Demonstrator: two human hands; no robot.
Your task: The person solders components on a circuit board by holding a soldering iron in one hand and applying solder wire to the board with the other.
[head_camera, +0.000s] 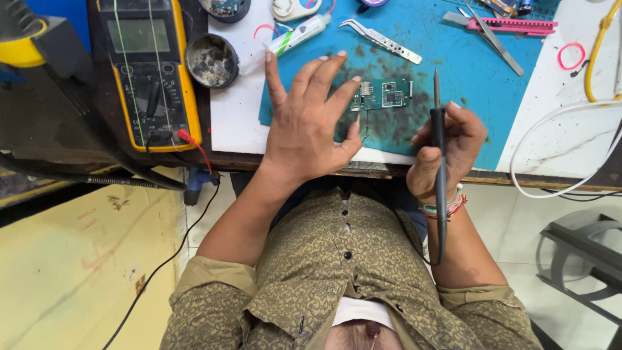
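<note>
Fingers (324, 71) of the left hand (310, 123) are spread wide apart, holding nothing, the palm hovering over the near edge of the bench with its fingertips just beside the board. The right hand (447, 152) has its fingers curled together, clamped on a slim black soldering iron with a dark metal tip (439, 149); the tool stands nearly upright in the view, its tip pointing away from the body and its cord trailing back along the forearm. A band of red and green threads (447, 207) circles that wrist.

Between the two hands lies a small green rectangular circuit board (383, 94), flat on a scorched blue rubber work mat (453, 58), with a thin wire (363, 126) hanging off its near-left corner toward the thumb. The iron's tip is just to the right of the board, apart from it.

Farther out, a pair of curved steel tweezers (381, 40) and a white tube with a green band (291, 40) lie on the mat's far side. A round dark tin of grey residue (212, 60) sits left of the mat, and a yellow-cased digital multimeter (150, 71) lies beyond it. A pink-handled utility knife (512, 26) rests at the far right.
</note>
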